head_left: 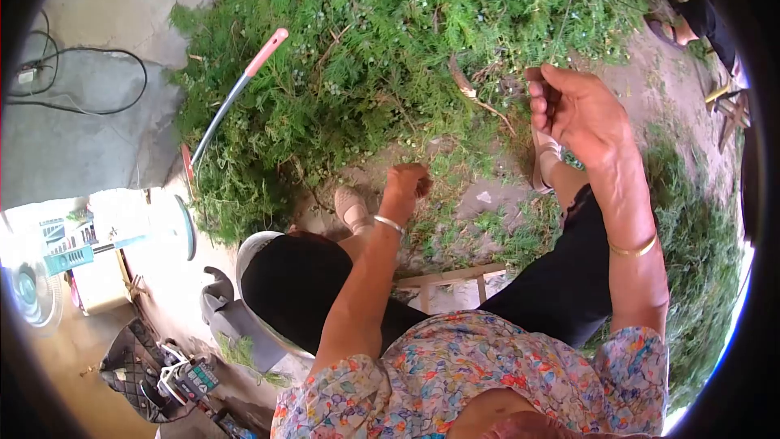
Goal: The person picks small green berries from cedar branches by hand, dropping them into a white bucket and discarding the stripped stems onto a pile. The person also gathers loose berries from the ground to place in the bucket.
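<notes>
The heap of scale-leaved conifer branches (341, 89), bearing small pale cones, lies on the ground ahead of both my hands and extends to the left of my left hand (409, 183). A bare woody stem (464, 80) protrudes from the heap, ahead of my left hand and to the left of my right hand (581, 110).

Left hand: fingers curled in; I cannot tell whether they pinch anything. Right hand: fingers bent, palm hollowed, thumb near the index fingertip; I cannot tell whether the two touch.

A silver bangle (389, 225) encircles my left wrist; a gold-coloured bangle (634, 249) encircles my right forearm.

My left shoe (352, 208) is positioned just left of my left hand. A wooden frame (451, 276) is located between that hand and my torso.

A curved metal tube with a pink grip (231, 97) rests against the heap, well left of my left hand. Further left is a black cable (122, 50). More greenery (691, 276) lies right of my right forearm. Another person's foot (682, 32) is ahead and right of my right hand.
</notes>
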Available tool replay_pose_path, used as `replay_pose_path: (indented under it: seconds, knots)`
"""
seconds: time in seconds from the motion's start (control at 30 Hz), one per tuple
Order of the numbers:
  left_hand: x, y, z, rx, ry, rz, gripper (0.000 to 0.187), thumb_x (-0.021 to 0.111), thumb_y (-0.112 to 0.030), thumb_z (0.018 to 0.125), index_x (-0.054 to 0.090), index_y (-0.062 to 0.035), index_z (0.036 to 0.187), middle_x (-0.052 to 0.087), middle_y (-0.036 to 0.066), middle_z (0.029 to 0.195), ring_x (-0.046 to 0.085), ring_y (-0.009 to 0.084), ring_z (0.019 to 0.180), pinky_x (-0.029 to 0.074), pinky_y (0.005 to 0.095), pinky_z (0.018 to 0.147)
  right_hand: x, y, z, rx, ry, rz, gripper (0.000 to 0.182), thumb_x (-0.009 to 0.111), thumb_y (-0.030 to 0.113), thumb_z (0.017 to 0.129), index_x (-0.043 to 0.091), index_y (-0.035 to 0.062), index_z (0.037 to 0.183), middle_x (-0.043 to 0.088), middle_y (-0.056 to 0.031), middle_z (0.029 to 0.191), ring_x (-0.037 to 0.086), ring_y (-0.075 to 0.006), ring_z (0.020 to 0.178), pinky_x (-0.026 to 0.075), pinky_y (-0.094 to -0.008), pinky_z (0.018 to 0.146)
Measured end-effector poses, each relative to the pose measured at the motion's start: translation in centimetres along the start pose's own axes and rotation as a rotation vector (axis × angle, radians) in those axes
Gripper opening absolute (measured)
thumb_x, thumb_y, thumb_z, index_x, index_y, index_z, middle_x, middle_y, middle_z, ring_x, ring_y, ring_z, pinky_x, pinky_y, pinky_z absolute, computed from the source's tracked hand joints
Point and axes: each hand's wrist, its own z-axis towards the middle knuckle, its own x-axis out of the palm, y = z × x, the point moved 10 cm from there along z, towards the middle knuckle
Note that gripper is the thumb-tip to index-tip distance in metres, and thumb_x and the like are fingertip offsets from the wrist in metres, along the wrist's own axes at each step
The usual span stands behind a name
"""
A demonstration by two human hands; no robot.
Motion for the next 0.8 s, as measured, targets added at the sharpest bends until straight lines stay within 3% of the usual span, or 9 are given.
replay_pose_path:
  seconds: [0.07, 0.13, 0.2, 0.3, 0.33, 0.4, 0.53, 0.67, 0.8]
  knots:
    - [-1.8, -1.3, 3.3, 0.12, -0.058, -0.119, 0.014, 0.061, -0.011, 0.079, 0.057, 0.0, 0.07, 0.059, 0.011, 0.065, 0.05, 0.0168, 0.043, 0.038, 0.0321, 0.041, 1.9, -0.3, -0.6, -0.013, 0.075, -0.034, 0.017, 0.057, 0.014, 0.087, 0.057, -0.0024, 0.09, 0.06, -0.0095, 0.08, 0.054, -0.0154, 0.065, 0.046, -0.0277, 0.056]
    - [-3.1, -0.6, 7.1, 0.143, 0.001, -0.057, 0.017, 0.065, -0.013, 0.076, 0.062, 0.0025, 0.082, 0.06, 0.012, 0.068, 0.059, 0.0217, 0.056, 0.043, 0.0325, 0.045, 2.6, -1.2, -0.3, 0.023, 0.111, -0.02, 0.018, 0.057, 0.015, 0.087, 0.058, -0.0034, 0.091, 0.06, -0.0093, 0.078, 0.055, -0.0153, 0.064, 0.046, -0.0273, 0.057]
    - [-5.5, -2.5, 10.3, 0.461, -0.279, 0.542, 0.036, 0.07, -0.017, 0.073, 0.062, 0.0036, 0.102, 0.059, 0.015, 0.087, 0.062, 0.0262, 0.076, 0.049, 0.0324, 0.052, 4.0, -1.4, -0.3, 0.03, 0.168, -0.016, 0.02, 0.057, 0.015, 0.087, 0.058, -0.0044, 0.093, 0.061, -0.0091, 0.075, 0.055, -0.015, 0.063, 0.045, -0.0267, 0.058]
    - [-4.9, -3.2, 14.7, 0.547, -0.257, 0.817, 0.055, 0.075, -0.018, 0.069, 0.056, 0.0023, 0.117, 0.051, 0.018, 0.112, 0.059, 0.0272, 0.088, 0.052, 0.0341, 0.06, 4.5, -1.4, -0.1, 0.027, 0.155, -0.049, 0.022, 0.057, 0.016, 0.087, 0.059, -0.0051, 0.093, 0.062, -0.0087, 0.073, 0.056, -0.0146, 0.062, 0.045, -0.026, 0.059]
    - [-4.6, -3.7, 15.5, 0.542, -0.249, 0.813, 0.055, 0.075, -0.018, 0.069, 0.056, 0.0023, 0.117, 0.051, 0.018, 0.112, 0.059, 0.0272, 0.088, 0.052, 0.0341, 0.06, 4.3, -1.6, 0.2, 0.029, 0.146, -0.052, 0.022, 0.057, 0.016, 0.087, 0.059, -0.0051, 0.093, 0.062, -0.0087, 0.073, 0.056, -0.0146, 0.062, 0.045, -0.026, 0.059]
    - [-4.1, -3.0, 16.9, 0.195, -0.178, 0.429, 0.058, 0.076, -0.016, 0.068, 0.055, 0.0026, 0.119, 0.037, 0.02, 0.131, 0.059, 0.0253, 0.088, 0.052, 0.0364, 0.062, 3.8, -2.1, 0.6, 0.058, 0.113, -0.029, 0.023, 0.058, 0.017, 0.088, 0.059, -0.0054, 0.093, 0.062, -0.0085, 0.073, 0.056, -0.0139, 0.062, 0.044, -0.0255, 0.059]
    - [-3.0, -3.6, 17.0, 0.026, -0.181, 0.215, 0.058, 0.072, -0.011, 0.075, 0.047, 0.0008, 0.127, 0.051, 0.02, 0.125, 0.057, 0.0249, 0.1, 0.051, 0.0381, 0.07, 3.4, -2.4, 1.1, 0.08, 0.087, -0.053, 0.022, 0.058, 0.016, 0.087, 0.059, -0.0051, 0.093, 0.063, -0.0102, 0.074, 0.056, -0.0146, 0.062, 0.044, -0.0254, 0.059]
    - [-0.9, -8.3, 12.9, 0.454, -0.227, 0.516, 0.047, 0.071, -0.011, 0.073, 0.056, 0.0043, 0.115, 0.059, 0.018, 0.113, 0.061, 0.0226, 0.084, 0.049, 0.0335, 0.074, 3.4, -2.3, 1.3, 0.041, 0.07, -0.078, 0.02, 0.059, 0.016, 0.086, 0.06, -0.003, 0.093, 0.063, -0.0104, 0.074, 0.057, -0.0151, 0.062, 0.044, -0.0259, 0.059]
    - [3.9, -14.4, 4.2, 0.701, -0.203, 0.764, 0.051, 0.07, -0.012, 0.069, 0.055, 0.006, 0.114, 0.056, 0.023, 0.117, 0.057, 0.0312, 0.104, 0.045, 0.036, 0.086, 4.1, -1.8, 1.2, -0.051, 0.029, -0.213, 0.019, 0.059, 0.016, 0.085, 0.061, -0.0025, 0.091, 0.063, -0.0092, 0.074, 0.057, -0.0148, 0.063, 0.044, -0.0264, 0.059]
